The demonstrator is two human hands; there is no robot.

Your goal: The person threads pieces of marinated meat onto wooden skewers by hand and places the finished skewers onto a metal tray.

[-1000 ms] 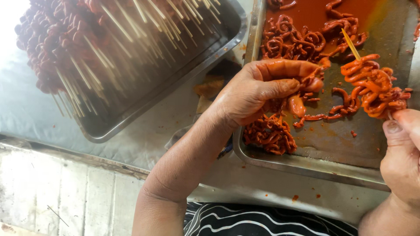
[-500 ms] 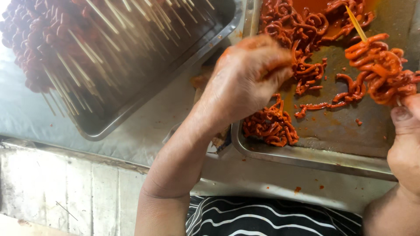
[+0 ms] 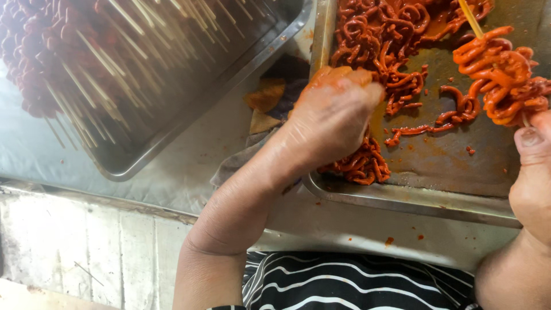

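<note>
1. Left hand (image 3: 333, 117): back of hand toward the camera, fingers curled down into the near-left part of the steel tray (image 3: 402, 198). Fingers coated in red-orange sauce. Its grip is curled over the loose marinated strips (image 3: 359, 163); whether a strip is actually pinched cannot be told, since the fingertips are hidden beneath the hand.
2. Right hand (image 3: 531, 178): at the right frame edge, thumb up. Its grip is closed on the lower end of a wooden skewer (image 3: 470, 20).
3. Skewer: tilted, tip pointing up-left, held over the right side of the tray. A bunched load of threaded strips (image 3: 499, 72) sits on it, just above the thumb.
4. Further loose strips lie piled in the tray's far-left part, in pooled sauce.
5. Second steel tray (image 3: 189, 123): to the left, apart from the first, holding a heap of finished skewers (image 3: 63, 51), sticks fanned toward the near side.
6. Both trays rest on a grey worktop (image 3: 172, 183). A crumpled cloth (image 3: 270, 100) lies between them.
7. Striped black-and-white garment (image 3: 356, 281) at bottom edge.
</note>
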